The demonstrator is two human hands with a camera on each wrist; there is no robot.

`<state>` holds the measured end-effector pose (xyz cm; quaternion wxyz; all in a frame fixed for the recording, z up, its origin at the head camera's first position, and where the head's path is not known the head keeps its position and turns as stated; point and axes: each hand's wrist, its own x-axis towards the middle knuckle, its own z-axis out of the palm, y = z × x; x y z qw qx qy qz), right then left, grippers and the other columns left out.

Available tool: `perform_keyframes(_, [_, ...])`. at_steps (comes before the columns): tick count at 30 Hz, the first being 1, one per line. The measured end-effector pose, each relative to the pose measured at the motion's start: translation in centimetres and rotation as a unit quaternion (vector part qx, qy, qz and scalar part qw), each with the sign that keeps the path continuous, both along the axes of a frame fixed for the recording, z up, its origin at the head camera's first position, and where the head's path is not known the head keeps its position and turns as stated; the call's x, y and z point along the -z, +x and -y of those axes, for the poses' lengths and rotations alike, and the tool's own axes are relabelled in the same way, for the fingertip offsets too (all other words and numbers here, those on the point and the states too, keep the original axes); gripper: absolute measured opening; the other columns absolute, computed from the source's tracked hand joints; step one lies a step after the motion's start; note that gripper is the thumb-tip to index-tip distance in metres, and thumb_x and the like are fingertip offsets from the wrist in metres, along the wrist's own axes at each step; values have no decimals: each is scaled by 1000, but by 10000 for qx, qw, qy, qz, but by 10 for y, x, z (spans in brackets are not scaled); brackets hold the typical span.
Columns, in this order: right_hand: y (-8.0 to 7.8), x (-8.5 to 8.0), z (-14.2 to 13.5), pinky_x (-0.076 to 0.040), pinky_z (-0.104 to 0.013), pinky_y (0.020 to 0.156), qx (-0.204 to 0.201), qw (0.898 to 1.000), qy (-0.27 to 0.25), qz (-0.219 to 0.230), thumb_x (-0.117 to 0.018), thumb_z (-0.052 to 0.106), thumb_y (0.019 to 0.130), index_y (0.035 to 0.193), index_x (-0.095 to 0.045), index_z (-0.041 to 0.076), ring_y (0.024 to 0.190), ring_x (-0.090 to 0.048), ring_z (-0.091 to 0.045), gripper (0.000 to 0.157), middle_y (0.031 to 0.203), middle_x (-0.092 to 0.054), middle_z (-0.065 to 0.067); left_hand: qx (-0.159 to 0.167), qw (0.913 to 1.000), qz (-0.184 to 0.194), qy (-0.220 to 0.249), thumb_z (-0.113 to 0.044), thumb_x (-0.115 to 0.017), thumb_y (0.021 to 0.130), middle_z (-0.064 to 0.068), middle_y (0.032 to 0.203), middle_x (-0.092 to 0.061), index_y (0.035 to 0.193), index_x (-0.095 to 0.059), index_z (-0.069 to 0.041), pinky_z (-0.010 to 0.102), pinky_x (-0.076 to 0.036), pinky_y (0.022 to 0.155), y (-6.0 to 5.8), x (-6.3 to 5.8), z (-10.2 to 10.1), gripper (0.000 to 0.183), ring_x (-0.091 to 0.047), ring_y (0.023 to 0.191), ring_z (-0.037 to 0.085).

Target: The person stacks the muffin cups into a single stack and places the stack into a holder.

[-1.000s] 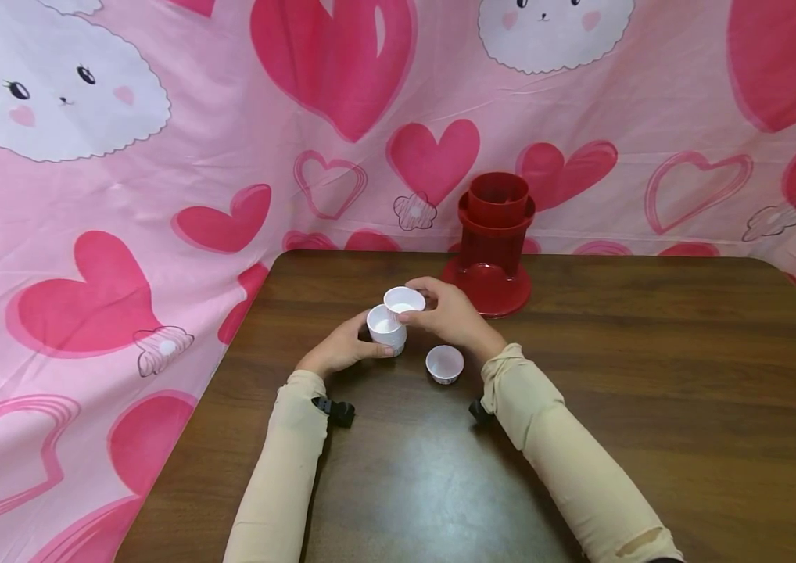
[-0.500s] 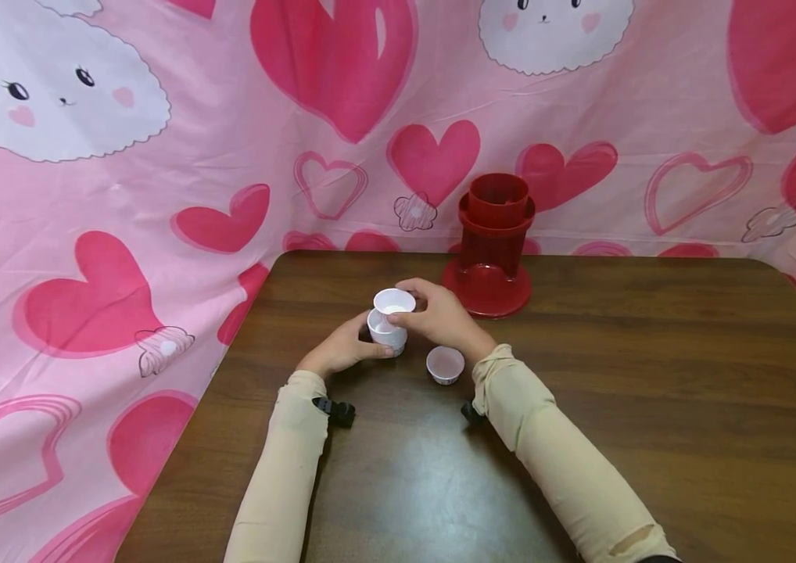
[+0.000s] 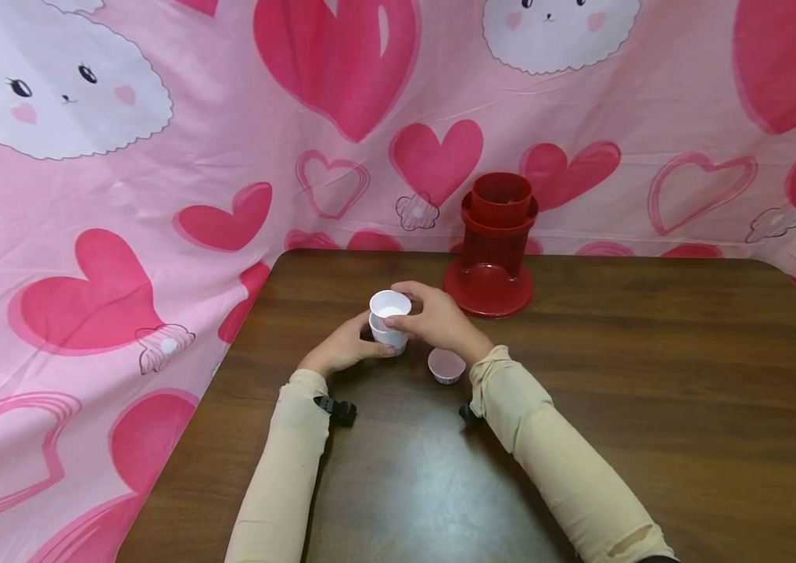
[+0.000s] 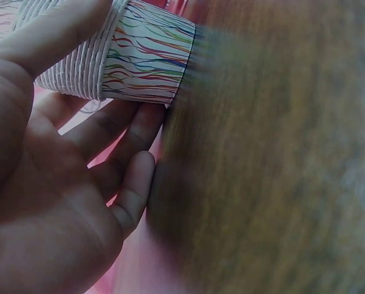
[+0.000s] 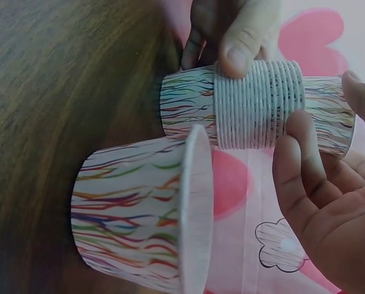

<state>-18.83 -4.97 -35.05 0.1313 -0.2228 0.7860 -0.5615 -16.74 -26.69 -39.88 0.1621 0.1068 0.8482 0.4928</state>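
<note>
A stack of nested paper cups (image 3: 388, 338), white with wavy coloured lines, stands upright on the table. My left hand (image 3: 343, 346) grips it from the left, thumb across the rims in the left wrist view. Above the stack, my right hand (image 3: 442, 319) pinches one paper cup (image 3: 378, 306) between thumb and fingers. In the right wrist view that upper cup (image 5: 326, 113) is lined up with the stack, its lower part inside the topmost rims (image 5: 256, 104). A single paper cup (image 3: 446, 367) stands upright just right of the stack, close by my right wrist.
Behind my right hand, a red cylindrical stand (image 3: 488, 289) with a round base and an open-topped cylinder rises near the table's back edge. Pink heart-print cloth (image 3: 229, 133) hangs behind and left of the brown wooden table (image 3: 651, 375).
My right hand has moved left with its cup, bringing it from the stack's right side to over its top. My left hand, the stack and the single cup have stayed put.
</note>
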Motion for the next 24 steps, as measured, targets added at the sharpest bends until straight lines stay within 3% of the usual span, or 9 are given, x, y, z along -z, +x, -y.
perform_keyframes(5, [1,1,0,-54,-31,60,-31,9994,316,-127,-84,18,85,140,-59,8,64,-65,-19,61,114,-67,-11,12,10000,22,24,-27,-84,85,9,143,-51,149,-44,-13,51,-37,109,0,0,0,76,-48,129,28])
perform_keyframes(24, [-1,7,1,-54,-31,59,-280,9967,760,13,-82,16,87,144,-55,4,59,-64,-25,65,114,-67,-15,-46,10000,10,50,-25,-86,82,8,137,-55,144,-48,-11,50,-38,107,-1,1,0,74,-50,124,28])
